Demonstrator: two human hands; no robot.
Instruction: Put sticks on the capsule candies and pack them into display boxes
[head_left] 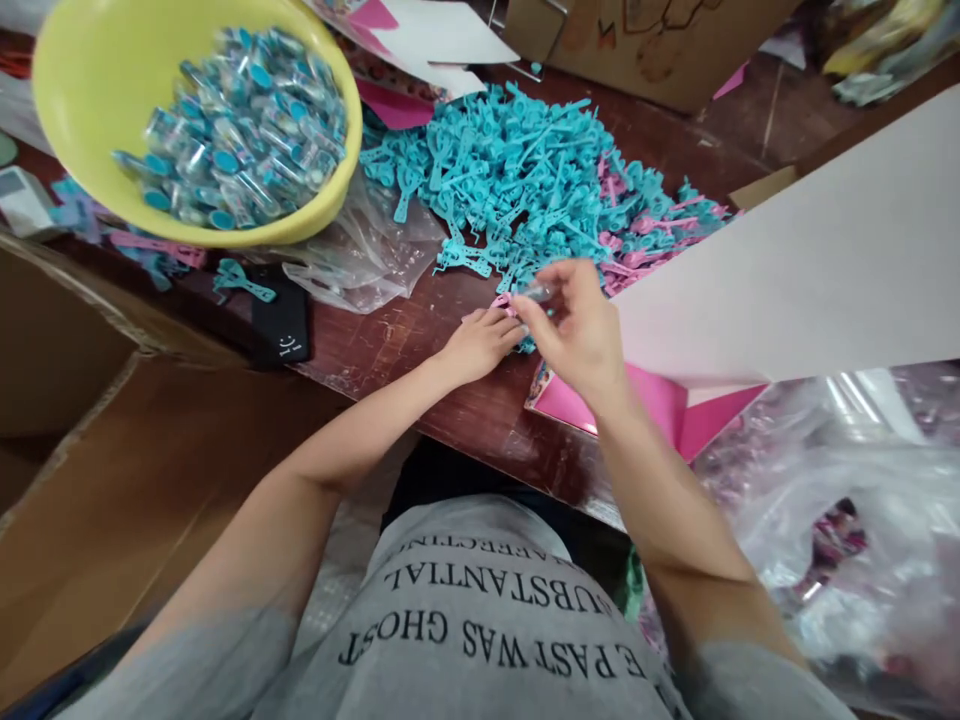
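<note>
Now, your right hand (581, 335) pinches a clear tube (537, 293); the left hand (480, 342) grips what looks like a pink clip (501, 301). Align them squarely near the teal pile (517, 180).

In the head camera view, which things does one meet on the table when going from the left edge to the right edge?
Yellow bowl of small clear tubes with teal caps → crumpled clear plastic bag → left hand → right hand → white sheet.
</note>
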